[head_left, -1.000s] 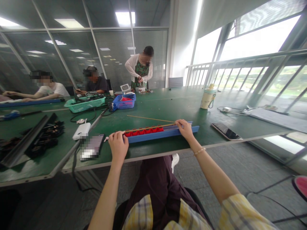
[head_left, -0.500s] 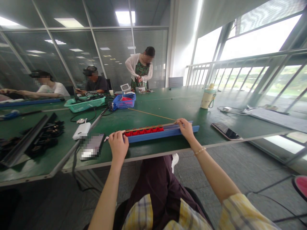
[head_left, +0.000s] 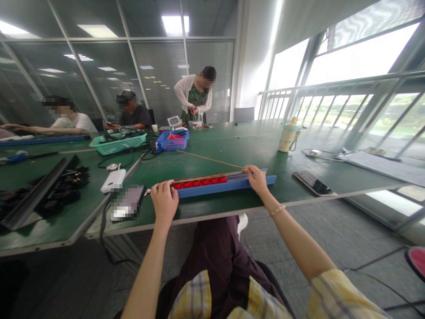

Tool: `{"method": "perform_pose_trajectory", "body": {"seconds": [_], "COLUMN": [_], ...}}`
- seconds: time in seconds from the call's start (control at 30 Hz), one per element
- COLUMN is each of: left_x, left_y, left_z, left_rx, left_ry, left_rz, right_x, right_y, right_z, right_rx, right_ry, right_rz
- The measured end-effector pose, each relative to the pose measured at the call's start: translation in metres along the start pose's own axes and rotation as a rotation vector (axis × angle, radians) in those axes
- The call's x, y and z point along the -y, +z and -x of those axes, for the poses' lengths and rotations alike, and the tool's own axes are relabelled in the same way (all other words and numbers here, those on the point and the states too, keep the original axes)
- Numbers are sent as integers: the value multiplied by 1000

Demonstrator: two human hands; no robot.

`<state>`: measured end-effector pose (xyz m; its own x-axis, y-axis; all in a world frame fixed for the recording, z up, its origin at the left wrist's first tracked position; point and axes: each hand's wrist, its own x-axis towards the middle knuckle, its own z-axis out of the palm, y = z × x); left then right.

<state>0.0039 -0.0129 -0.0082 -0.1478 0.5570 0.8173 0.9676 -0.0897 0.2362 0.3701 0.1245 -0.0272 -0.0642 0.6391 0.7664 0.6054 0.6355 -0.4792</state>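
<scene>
Cord (head_left: 210,159), thin and yellowish, runs over a row of red blocks (head_left: 202,181) set in the left part of a blue rail (head_left: 219,190), which lies at the centre of the frame. At the rail's right end the cord bends back, its loose length trailing toward the upper left. The right hand (head_left: 255,177) has its fingertips drawn narrow on the cord there; the left hand (head_left: 164,197) is closed over the rail's left end, though whether it also pins the cord cannot be told. Good handling here probably means an even, light pull: too slack and the cord may wander off the blocks, too hard and it could tip a block or lift the rail. The left hand had best bear down, so that the rail does not slide on the surface (head_left: 215,139). The loose length seems worth watching, since it reaches close to the blue basket (head_left: 175,142) left of the upper centre and might snag. The phone (head_left: 312,183) at centre right lies well clear of the rail.
</scene>
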Motion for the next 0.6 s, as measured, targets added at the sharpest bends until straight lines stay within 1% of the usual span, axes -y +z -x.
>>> {"method": "perform_pose_trajectory", "body": {"seconds": [0.37, 0.6], "left_x": [-1, 0], "left_y": [0, 0], "left_z": [0, 1], "left_rx": [4, 22], "left_ry": [-6, 19], "left_rz": [2, -6], "right_x": [-1, 0], "right_y": [1, 0], "right_z": [1, 0], "right_rx": [-9, -6], "right_ry": [-4, -3], "right_rz": [10, 5]}}
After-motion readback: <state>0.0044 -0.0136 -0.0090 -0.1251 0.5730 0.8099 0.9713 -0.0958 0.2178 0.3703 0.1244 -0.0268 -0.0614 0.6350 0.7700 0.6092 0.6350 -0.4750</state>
